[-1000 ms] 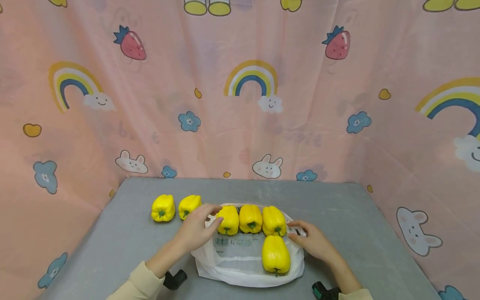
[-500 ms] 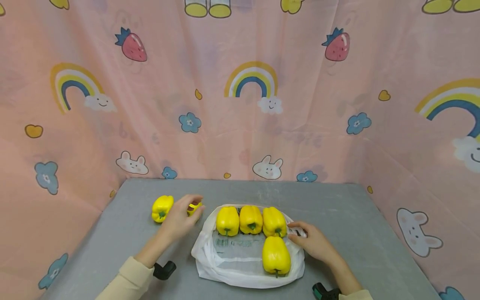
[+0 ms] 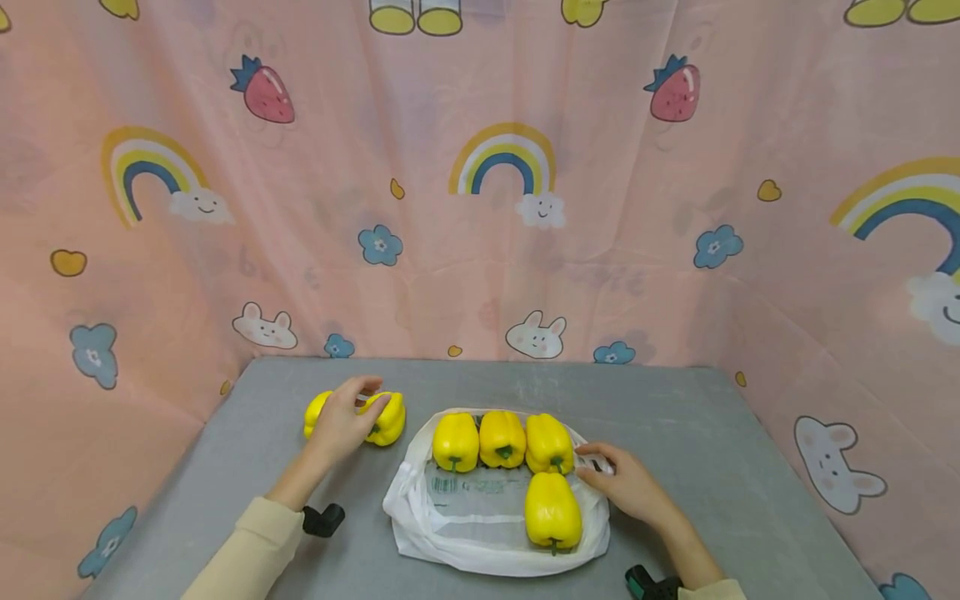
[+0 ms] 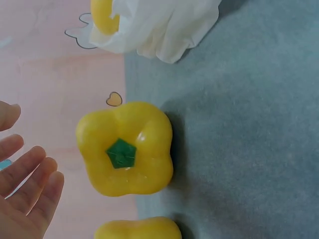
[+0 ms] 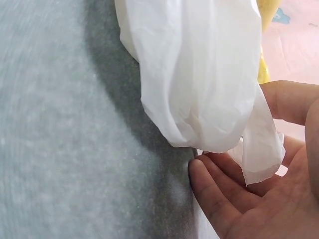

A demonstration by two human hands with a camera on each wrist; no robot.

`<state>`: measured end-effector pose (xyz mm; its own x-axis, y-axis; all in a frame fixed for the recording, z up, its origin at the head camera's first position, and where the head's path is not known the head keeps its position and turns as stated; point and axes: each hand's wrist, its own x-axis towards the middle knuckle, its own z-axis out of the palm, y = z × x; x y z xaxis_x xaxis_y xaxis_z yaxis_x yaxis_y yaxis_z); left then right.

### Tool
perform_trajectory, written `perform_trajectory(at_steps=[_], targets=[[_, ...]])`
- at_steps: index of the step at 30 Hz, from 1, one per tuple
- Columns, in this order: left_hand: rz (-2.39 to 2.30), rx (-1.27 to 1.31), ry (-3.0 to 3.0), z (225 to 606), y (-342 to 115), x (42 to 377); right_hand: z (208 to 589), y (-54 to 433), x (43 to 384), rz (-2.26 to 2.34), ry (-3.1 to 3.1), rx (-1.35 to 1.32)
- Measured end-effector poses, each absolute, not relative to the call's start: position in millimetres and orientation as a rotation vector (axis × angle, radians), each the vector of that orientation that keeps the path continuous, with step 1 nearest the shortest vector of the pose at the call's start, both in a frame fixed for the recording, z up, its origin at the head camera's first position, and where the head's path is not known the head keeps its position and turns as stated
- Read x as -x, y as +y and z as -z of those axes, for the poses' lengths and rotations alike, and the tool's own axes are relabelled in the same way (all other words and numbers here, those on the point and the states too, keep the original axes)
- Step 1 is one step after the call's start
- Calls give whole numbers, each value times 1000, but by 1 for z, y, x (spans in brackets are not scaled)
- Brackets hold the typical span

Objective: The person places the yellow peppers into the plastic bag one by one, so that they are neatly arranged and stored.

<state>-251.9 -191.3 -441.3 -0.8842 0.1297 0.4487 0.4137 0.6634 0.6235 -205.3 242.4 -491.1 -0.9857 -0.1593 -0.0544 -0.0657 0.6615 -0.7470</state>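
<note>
My left hand [image 3: 341, 425], fingers spread and loosely bent, hovers by a yellow bell pepper [image 3: 390, 421] on the table's left. The left wrist view shows a gap between the fingers and that bell pepper [image 4: 149, 169], whose green stem faces the camera. Another bell pepper [image 3: 312, 415] is partly hidden behind the hand. A white plastic bag [image 3: 420, 525] lies spread in the middle, its mouth wide. Three bell peppers [image 3: 502, 439] form its back row; one bell pepper [image 3: 552, 510] sits at front right. My right hand [image 3: 637, 492] holds the bag's right rim between thumb and fingers.
The grey table [image 3: 675, 417] is enclosed by a pink printed curtain [image 3: 480, 275] at the back and sides. Black wrist devices [image 3: 324, 521] sit on both arms. Inside the bag, bare printed plastic shows left of the front bell pepper.
My left hand has moved left from the bag's left edge, past the nearer loose bell pepper, to between the two loose ones. My right hand has stayed at the bag's rim.
</note>
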Motion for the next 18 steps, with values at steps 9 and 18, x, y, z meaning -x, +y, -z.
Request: perform_trajectory(at_steps=[9, 18], targets=[[1099, 348, -2597, 450, -195, 264, 491, 242, 206, 1231, 2761, 193], [1088, 287, -2729, 456, -193, 268, 491, 243, 205, 1248, 2754, 189]])
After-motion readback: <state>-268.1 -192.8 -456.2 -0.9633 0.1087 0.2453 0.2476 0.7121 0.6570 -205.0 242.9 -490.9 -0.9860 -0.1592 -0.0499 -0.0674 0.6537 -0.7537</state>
